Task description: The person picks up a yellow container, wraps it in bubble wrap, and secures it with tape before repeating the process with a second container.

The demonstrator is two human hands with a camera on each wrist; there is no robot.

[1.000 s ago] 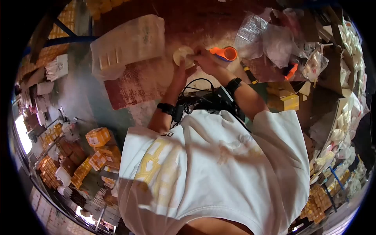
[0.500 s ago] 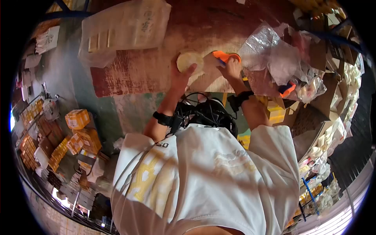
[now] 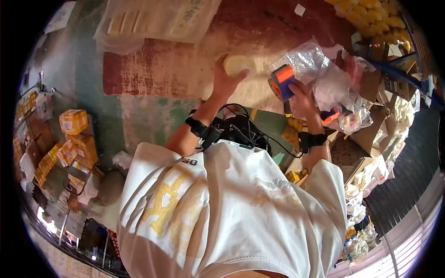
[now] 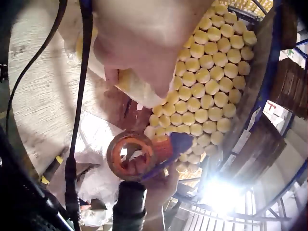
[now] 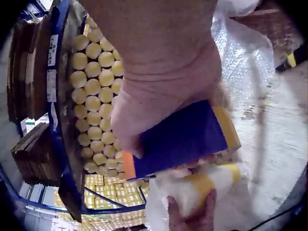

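My left hand [image 3: 227,79] grips a short white cylindrical package [image 3: 240,66] over the table, with its thumb and fingers around the side. In the right wrist view this wrapped package [image 5: 190,192] shows clear film and yellow tape bands. My right hand [image 3: 303,98] holds a tape dispenser [image 3: 286,90] with an orange top and a blue side plate, raised to the right of the package. From the left wrist, the dispenser's round tape roll [image 4: 112,156] faces the camera. The dispenser's blue plate [image 5: 183,139] overlaps the package's upper edge in the right wrist view.
Bubble wrap [image 3: 303,60] and clear plastic bags lie right of the dispenser. A yellow-black cutter [image 3: 288,110] sits at the table's front edge, an orange-blue tool [image 3: 330,116] farther right. A large plastic-wrapped parcel [image 3: 155,23] is at the back left. Stacked yellow rolls [image 3: 371,18] stand beyond.
My right hand has left the package, taken up the tape dispenser from the table and lifted it rightward. My left hand keeps the package, now a little farther right in view.
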